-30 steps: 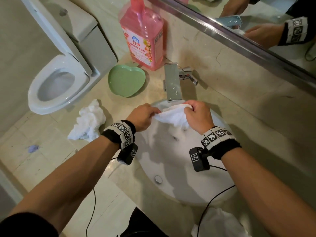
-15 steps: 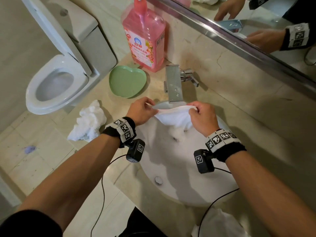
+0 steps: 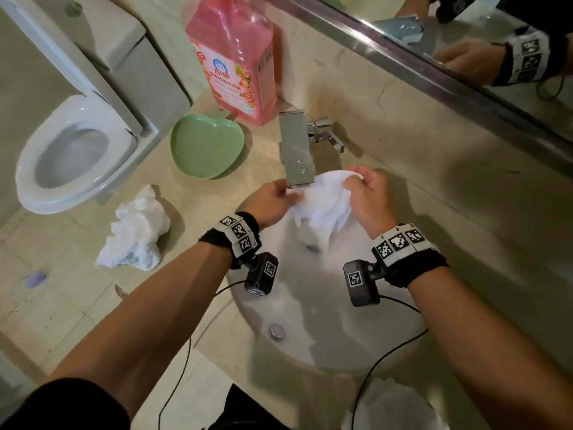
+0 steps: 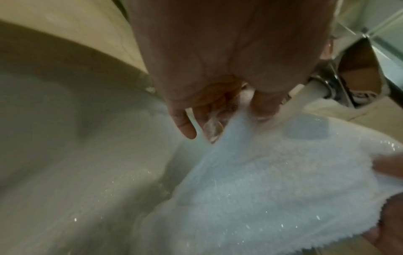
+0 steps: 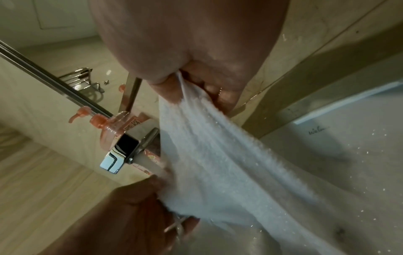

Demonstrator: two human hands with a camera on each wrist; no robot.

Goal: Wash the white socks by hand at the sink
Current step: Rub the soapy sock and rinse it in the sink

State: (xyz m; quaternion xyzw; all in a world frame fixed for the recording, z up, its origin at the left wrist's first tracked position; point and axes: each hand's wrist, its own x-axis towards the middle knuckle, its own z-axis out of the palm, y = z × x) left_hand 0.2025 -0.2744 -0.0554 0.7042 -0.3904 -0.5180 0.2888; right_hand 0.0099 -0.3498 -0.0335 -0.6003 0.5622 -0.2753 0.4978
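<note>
A wet white sock [image 3: 325, 200] [image 4: 272, 181] [image 5: 218, 163] is stretched between both hands above the white sink [image 3: 310, 346], right under the chrome faucet [image 3: 296, 147]. My left hand [image 3: 273, 201] [image 4: 220, 119] pinches its left edge. My right hand [image 3: 369, 197] [image 5: 191, 89] pinches the right edge between thumb and fingers. Water runs from the spout [image 4: 305, 93] onto the cloth. Another white sock [image 3: 136, 231] lies crumpled on the counter at the left, and a third white piece [image 3: 393, 405] lies at the sink's near rim.
A pink detergent bottle [image 3: 235, 54] stands behind the faucet, with a green heart-shaped dish [image 3: 206, 145] beside it. A toilet [image 3: 74, 150] stands at the left, below the counter. The mirror [image 3: 465, 35] runs along the back wall. Wrist camera cables hang over the sink front.
Both hands have pulled apart and lifted the sock toward the spout, spreading it wider. The left hand moved up under the faucet.
</note>
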